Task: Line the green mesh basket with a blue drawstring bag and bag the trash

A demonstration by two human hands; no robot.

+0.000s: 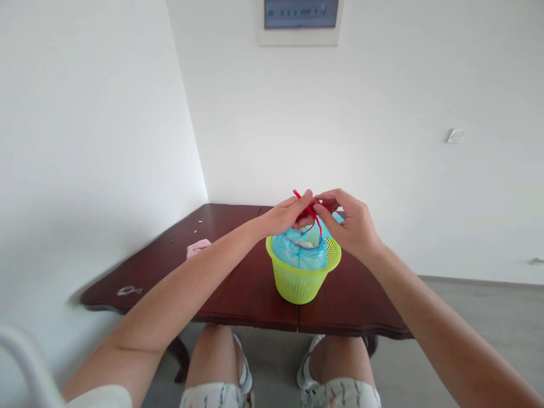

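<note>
Both hands meet above a yellow-green mesh basket [300, 285]. A light blue plastic bag [300, 256] lines the basket, its upper part gathered, with something pale showing inside. Red drawstrings [318, 225] run up from the bag to my fingers. My left hand [296, 211] is closed, thumb pressed on the red drawstring. Opposite it, my right hand [345, 218] pinches the red strand between thumb and fingers. Loops of the string hang below the fingertips, and one end sticks up over the left hand.
The basket stands on a dark red-brown wooden table [255, 294] against white walls. A folded pink cloth [198, 247] lies left of the basket. Near the left edge sits a small clear loop-shaped item [129, 290]. A white chair part [29, 362] is at lower left.
</note>
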